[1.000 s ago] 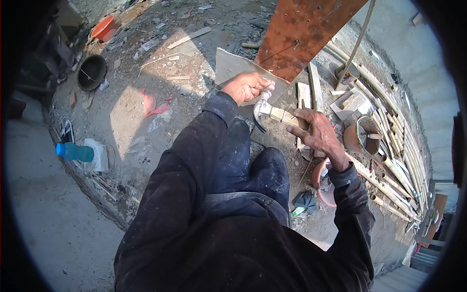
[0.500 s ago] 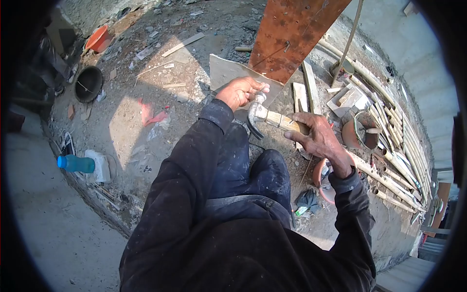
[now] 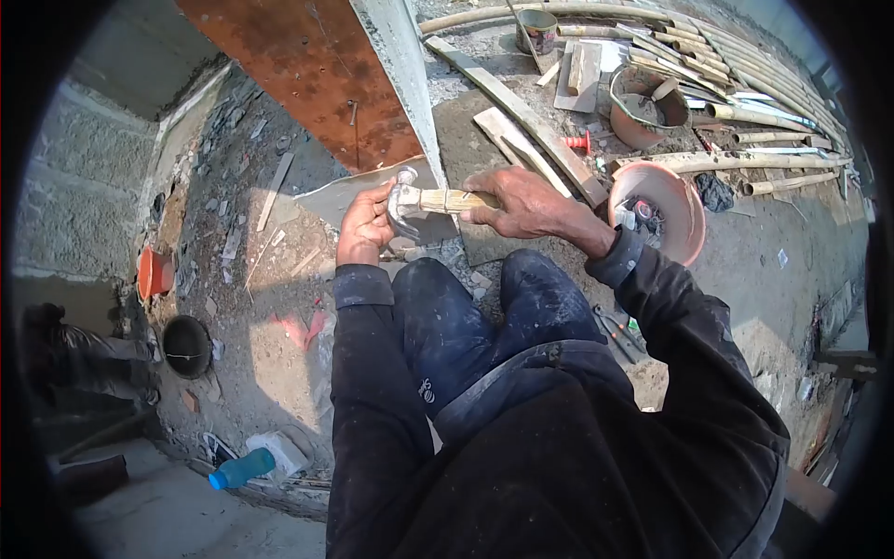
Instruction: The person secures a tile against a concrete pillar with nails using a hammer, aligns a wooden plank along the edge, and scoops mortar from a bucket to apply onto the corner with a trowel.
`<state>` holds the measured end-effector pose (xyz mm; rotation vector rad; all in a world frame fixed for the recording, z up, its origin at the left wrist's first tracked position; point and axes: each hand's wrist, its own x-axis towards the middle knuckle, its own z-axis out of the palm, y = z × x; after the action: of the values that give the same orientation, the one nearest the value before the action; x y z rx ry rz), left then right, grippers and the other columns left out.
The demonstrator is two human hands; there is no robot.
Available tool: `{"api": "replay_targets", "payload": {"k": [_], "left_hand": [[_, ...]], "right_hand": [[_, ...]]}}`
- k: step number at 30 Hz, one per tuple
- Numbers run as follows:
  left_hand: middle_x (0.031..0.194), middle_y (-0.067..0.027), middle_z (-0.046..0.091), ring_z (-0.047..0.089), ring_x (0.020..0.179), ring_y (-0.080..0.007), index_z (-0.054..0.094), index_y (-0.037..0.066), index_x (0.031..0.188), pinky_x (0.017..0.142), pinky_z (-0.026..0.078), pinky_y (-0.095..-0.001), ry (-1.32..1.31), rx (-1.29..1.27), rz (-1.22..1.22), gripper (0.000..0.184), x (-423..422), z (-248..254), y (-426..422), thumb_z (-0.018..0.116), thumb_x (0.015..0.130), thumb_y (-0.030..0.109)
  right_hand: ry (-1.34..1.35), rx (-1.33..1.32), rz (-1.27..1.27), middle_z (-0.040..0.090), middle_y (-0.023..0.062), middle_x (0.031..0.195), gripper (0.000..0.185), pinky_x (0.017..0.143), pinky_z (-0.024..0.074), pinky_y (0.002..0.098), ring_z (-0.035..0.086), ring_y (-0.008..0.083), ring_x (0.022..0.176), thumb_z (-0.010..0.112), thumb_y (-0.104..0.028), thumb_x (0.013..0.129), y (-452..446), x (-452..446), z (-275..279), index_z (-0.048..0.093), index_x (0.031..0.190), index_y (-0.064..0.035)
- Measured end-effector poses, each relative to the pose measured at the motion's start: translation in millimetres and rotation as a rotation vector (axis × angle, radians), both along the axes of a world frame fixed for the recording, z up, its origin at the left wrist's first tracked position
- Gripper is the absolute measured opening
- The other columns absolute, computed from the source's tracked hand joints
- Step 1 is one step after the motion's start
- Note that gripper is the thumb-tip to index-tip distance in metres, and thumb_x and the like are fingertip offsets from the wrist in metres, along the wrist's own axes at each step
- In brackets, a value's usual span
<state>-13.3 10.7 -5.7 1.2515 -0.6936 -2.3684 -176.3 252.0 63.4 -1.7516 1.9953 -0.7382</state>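
My right hand (image 3: 526,203) is wrapped round the wooden handle of a claw hammer (image 3: 445,200), held level in front of my knees. Close against the hammer's metal head is my left hand (image 3: 365,222), its fingers curled together; whatever they pinch is hidden. Just beyond both hands stands a rust-brown board (image 3: 307,70) with a pale edge. A nail (image 3: 353,113) sticks out of its face. A thin grey sheet (image 3: 326,199) lies at the board's foot, partly behind my left hand.
To the right are a bucket with odds and ends (image 3: 684,210), a mortar bucket (image 3: 643,135), planks (image 3: 521,116) and bamboo poles (image 3: 745,160). At left are a black bucket (image 3: 186,347), an orange bucket (image 3: 155,274), a blue bottle (image 3: 244,469) and another person's legs (image 3: 98,345).
My view has swung to the right, so the board and ground appear shifted left and turned. The hammer now lies more level, its head still beside my left hand.
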Motion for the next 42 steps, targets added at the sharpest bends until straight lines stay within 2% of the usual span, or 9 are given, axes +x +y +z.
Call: {"api": "replay_targets", "payload": {"k": [3,12,17,20,25,28,32,34,42], "left_hand": [[0.069,0.0003,0.066,0.029,0.034,-0.0047,0.068,0.005,0.117,0.030,0.028,-0.0206,0.211,0.072,-0.275,0.018,14.5,-20.4,-21.6,0.066,0.101,0.014],[0.058,0.0044,0.058,0.036,0.033,-0.0049,0.071,0.007,0.114,0.026,0.027,-0.0237,0.202,-0.071,-0.052,0.020,12.9,-37.2,3.9,0.061,0.103,0.021],[0.115,-0.0193,0.077,0.051,0.042,-0.0116,0.066,-0.001,0.124,0.030,0.030,-0.0220,0.415,-0.257,-0.003,0.036,5.1,-38.9,28.7,0.054,0.106,0.028],[0.125,-0.0258,0.071,0.037,0.035,-0.0105,0.061,-0.003,0.134,0.030,0.026,-0.0213,0.356,-0.198,0.057,0.044,-0.1,-33.3,31.4,0.045,0.108,0.029],[0.085,0.0001,0.069,0.046,0.048,-0.0009,0.067,0.004,0.110,0.036,0.027,-0.0182,0.164,-0.415,-0.047,0.057,10.0,-17.9,26.8,0.073,0.094,0.058],[0.077,-0.0006,0.067,0.052,0.053,-0.0049,0.071,0.002,0.095,0.040,0.027,-0.0220,0.016,-0.514,-0.041,0.055,20.4,6.1,33.7,0.076,0.093,0.057],[0.085,-0.0026,0.065,0.044,0.054,-0.0017,0.070,-0.006,0.105,0.040,0.026,-0.0223,-0.097,-0.570,-0.028,0.069,17.4,-13.7,25.0,0.077,0.090,0.061],[0.083,-0.0065,0.066,0.060,0.068,-0.0115,0.070,-0.003,0.092,0.047,0.031,-0.0266,-0.035,-0.541,0.047,0.062,14.9,-11.6,27.9,0.085,0.084,0.057],[0.095,-0.0111,0.068,0.061,0.076,-0.0114,0.067,-0.008,0.110,0.047,0.035,-0.0252,0.035,-0.427,-0.078,0.076,14.8,-17.8,17.9,0.085,0.083,0.061]], "right_hand": [[-0.116,0.084,-0.074,0.071,0.0308,0.094,0.058,0.082,0.0520,0.0514,0.070,0.0445,0.090,0.070,-0.041,0.097,3.5,5.4,15.1,0.067,0.130,0.0068],[-0.133,0.024,-0.136,0.073,0.0291,0.097,0.051,0.087,0.0535,0.0552,0.072,0.0454,0.098,0.068,-0.039,0.097,-2.2,13.2,-5.3,0.069,0.132,-0.0023],[-0.123,-0.018,-0.175,0.073,0.0302,0.098,0.049,0.087,0.0539,0.0542,0.072,0.0459,0.099,0.070,-0.037,0.096,-1.2,21.2,-7.9,0.070,0.129,-0.0012],[-0.070,-0.075,-0.139,0.073,0.0308,0.099,0.050,0.087,0.0541,0.0529,0.071,0.0459,0.099,0.071,-0.036,0.094,-1.5,18.8,-9.7,0.070,0.128,0.0004],[-0.022,-0.042,-0.107,0.073,0.0316,0.105,0.053,0.089,0.0545,0.0484,0.072,0.0449,0.101,0.072,-0.036,0.094,-8.9,11.3,-10.6,0.069,0.127,0.0059],[-0.020,-0.078,-0.096,0.072,0.0316,0.110,0.054,0.091,0.0548,0.0471,0.072,0.0440,0.101,0.073,-0.036,0.094,-9.6,8.2,-11.7,0.069,0.127,0.0069],[0.037,-0.009,-0.090,0.072,0.0315,0.113,0.054,0.092,0.0551,0.0457,0.072,0.0429,0.103,0.075,-0.036,0.093,-11.8,7.3,1.9,0.069,0.125,0.0073],[0.055,-0.032,-0.056,0.073,0.0311,0.111,0.054,0.092,0.0552,0.0457,0.073,0.0424,0.102,0.075,-0.037,0.093,-14.3,0.6,-0.2,0.070,0.124,0.0070],[0.080,0.084,0.051,0.074,0.0234,0.103,0.048,0.084,0.0549,0.0469,0.072,0.0415,0.094,0.077,-0.035,0.090,-10.9,-0.3,24.2,0.073,0.120,0.0017]]}}
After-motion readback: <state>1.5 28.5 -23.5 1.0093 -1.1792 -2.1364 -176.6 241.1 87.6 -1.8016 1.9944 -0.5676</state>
